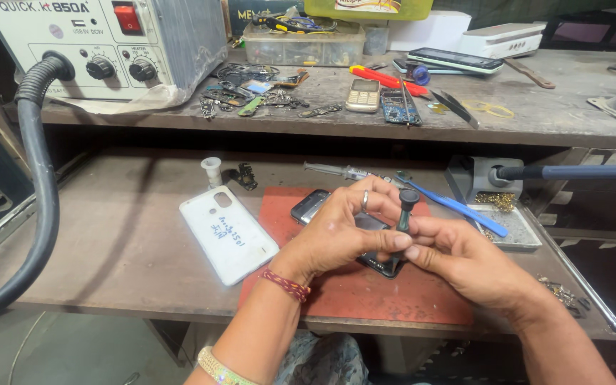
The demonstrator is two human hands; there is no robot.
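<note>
- Left hand [336, 232] steadies the dark, back-opened mobile phone [379, 262] on the red rubber mat [365, 292], frame centre.
- Right hand [465, 260] pinches a small black-handled screwdriver [406, 210], tip down on the phone.
- White plastic back cover [227, 234] lies off, left; judged: disassembly begun, screws remain.

Phone [376, 246] on mat [393, 292], cover [227, 234] left.

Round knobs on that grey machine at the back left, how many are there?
2. Both sit on the front panel of the grey machine: one knob beside the hose socket, the other knob just right of it.
</note>
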